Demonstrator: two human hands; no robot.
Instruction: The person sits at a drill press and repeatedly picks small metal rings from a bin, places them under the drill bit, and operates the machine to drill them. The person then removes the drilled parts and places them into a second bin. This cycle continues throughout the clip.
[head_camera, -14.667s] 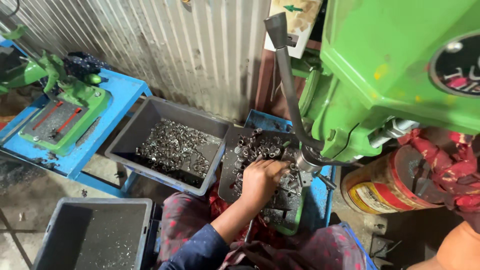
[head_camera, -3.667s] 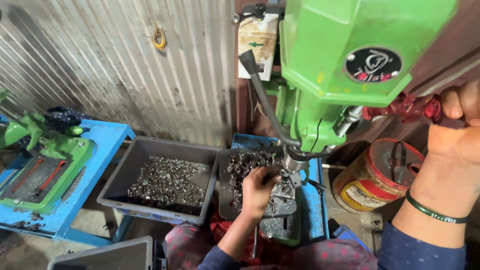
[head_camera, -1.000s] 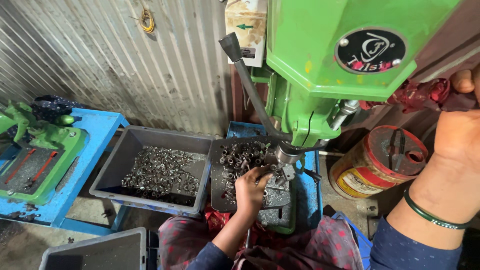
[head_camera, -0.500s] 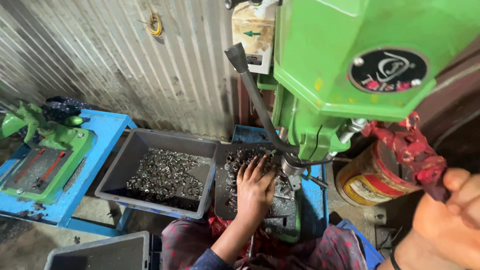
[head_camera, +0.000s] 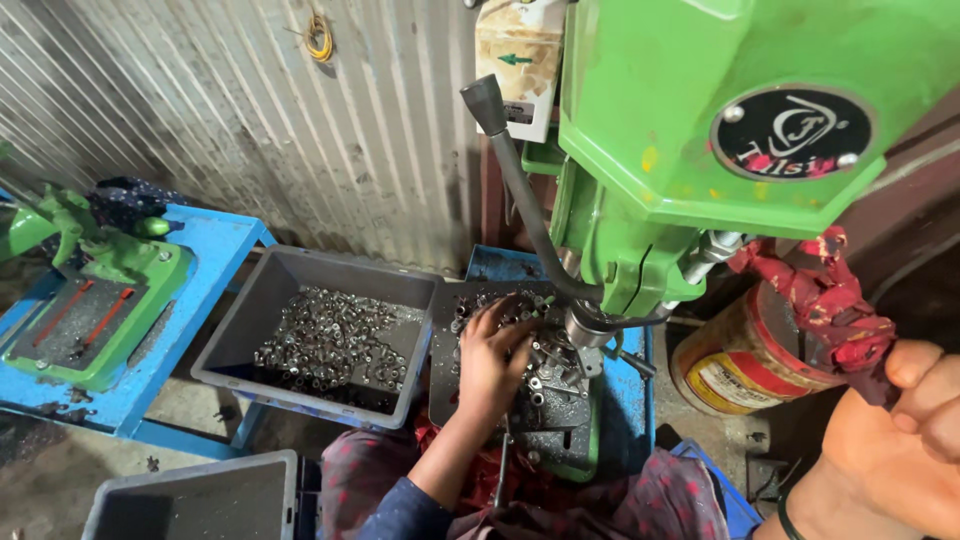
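**A:** Start close in. What is the right hand (head_camera: 900, 440) doing?

**B:** It is at the bottom right corner, fist clenched around the red cloth-wrapped handle (head_camera: 830, 305) of the green drill press (head_camera: 700, 130). The wrap runs up from the fist toward the machine's head.

**A:** And the left hand (head_camera: 490, 360)?

**B:** It lies palm down, fingers spread, on the small metal parts (head_camera: 545, 375) heaped on the dark tray (head_camera: 445, 400) under the spindle (head_camera: 585, 325). The fingertips are among the parts just beside the spindle. Whether they pinch one piece I cannot tell; the back of the hand hides it.

**A:** So what worries you?

**B:** I judge the fingers too near the spindle while the other hand grips the feed handle. A pull on it with the fingers there could catch them. The sleeve (head_camera: 390, 510) and the loose cloth at the lap are also near the machine.

**A:** Anything else?

**B:** The parts are loose and piled. One not seated squarely might spin or fly out. The black lever (head_camera: 515, 190) slants up just above the wrist, so a quick lift could knock against it.

**A:** Further out?

**B:** A grey bin (head_camera: 250, 320) of similar parts stands left of the tray, a yellow and red can (head_camera: 740, 365) to the right, a second green machine (head_camera: 90, 285) on a blue stand (head_camera: 215, 250) at far left, and a corrugated metal wall (head_camera: 250, 110) behind.
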